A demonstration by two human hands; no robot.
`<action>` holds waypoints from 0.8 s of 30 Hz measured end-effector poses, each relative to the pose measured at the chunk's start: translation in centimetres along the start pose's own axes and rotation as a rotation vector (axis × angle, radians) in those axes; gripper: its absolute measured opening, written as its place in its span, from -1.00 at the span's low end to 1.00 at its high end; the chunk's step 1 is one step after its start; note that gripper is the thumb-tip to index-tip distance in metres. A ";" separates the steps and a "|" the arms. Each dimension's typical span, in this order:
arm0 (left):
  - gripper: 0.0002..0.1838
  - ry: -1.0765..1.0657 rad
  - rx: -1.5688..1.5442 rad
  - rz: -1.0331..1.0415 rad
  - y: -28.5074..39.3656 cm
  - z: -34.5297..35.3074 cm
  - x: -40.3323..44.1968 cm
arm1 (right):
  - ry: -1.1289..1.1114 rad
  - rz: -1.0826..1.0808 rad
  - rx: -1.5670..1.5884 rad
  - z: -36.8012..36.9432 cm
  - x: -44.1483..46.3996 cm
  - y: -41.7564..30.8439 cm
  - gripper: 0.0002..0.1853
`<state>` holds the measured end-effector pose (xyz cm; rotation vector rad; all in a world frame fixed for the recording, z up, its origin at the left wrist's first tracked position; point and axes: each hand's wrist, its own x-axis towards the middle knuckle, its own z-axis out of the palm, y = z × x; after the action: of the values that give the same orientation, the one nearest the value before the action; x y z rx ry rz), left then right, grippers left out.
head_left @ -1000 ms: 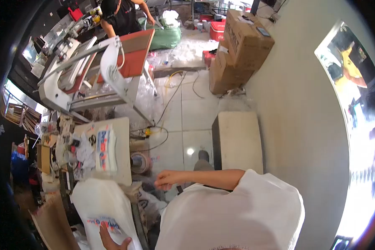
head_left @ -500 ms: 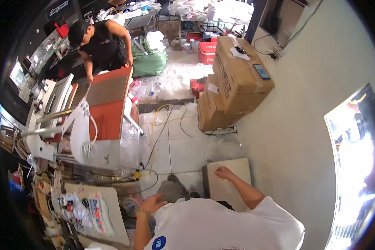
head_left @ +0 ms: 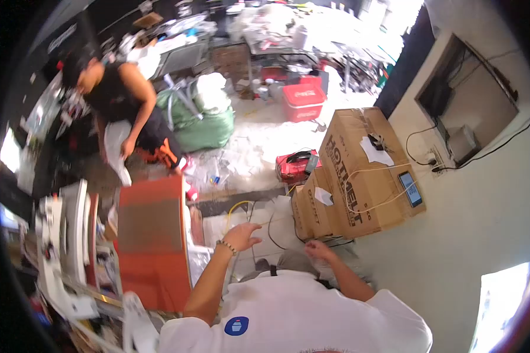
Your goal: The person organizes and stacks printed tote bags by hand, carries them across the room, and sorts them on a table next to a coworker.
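My left hand [head_left: 242, 236], with a beaded bracelet at its wrist, is held out at the lower middle, fingers apart and nothing between them. To its right, my right hand [head_left: 319, 251] hangs low near the front of the cardboard boxes, its fingers loosely curled; whether anything is inside them is too blurred to tell. Neither hand visibly touches an object. A large cardboard box [head_left: 340, 176] is ahead on the right, with a phone [head_left: 410, 189] and a white paper [head_left: 376, 151] on top. Left of my arm lies the press's orange board [head_left: 153, 276].
A co-worker [head_left: 123, 97] stands at the left, holding a white item [head_left: 116, 147]. Beyond are a green sack [head_left: 203, 127] and a red cooler [head_left: 304, 100]. Cables [head_left: 271, 226] cross the tiled floor. A wall recess [head_left: 471, 106] is at the right.
The view has moved forward, towards the boxes and press. My left hand has left the printed white cloth and is now out in front. The co-worker has straightened and holds a white item.
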<state>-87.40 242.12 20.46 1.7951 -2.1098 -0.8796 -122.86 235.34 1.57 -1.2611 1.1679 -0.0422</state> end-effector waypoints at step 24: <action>-0.58 -0.065 -0.496 -0.389 -35.5 -22.2 44.4 | -0.052 -0.049 -0.082 -21.7 52.7 -42.5 -0.64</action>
<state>-56.38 190.95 8.69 1.9283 -1.4070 -1.4218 -89.82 172.39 2.10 -1.3553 1.1035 0.0018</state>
